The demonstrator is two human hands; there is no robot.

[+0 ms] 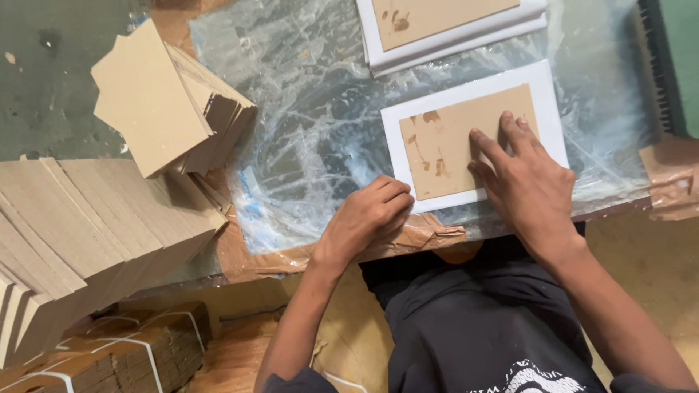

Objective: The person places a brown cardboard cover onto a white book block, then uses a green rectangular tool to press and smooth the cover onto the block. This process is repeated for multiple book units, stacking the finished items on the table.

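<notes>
Your left hand [364, 218] is curling its fingers onto the white sheet's [542, 87] near corner while your right hand [528, 182] is pressing flat, fingers spread (gripping nothing), seating the brown board [444, 149] on the worktop [313, 109].

The right hand [528, 182] lies flat on a brown board [444, 145] centred on a white sheet [547, 91]. The left hand [368, 218], at the sheet's seven o'clock corner, seems to pinch its edge. Cardboard stacks [171, 102] sit at nine o'clock.
</notes>
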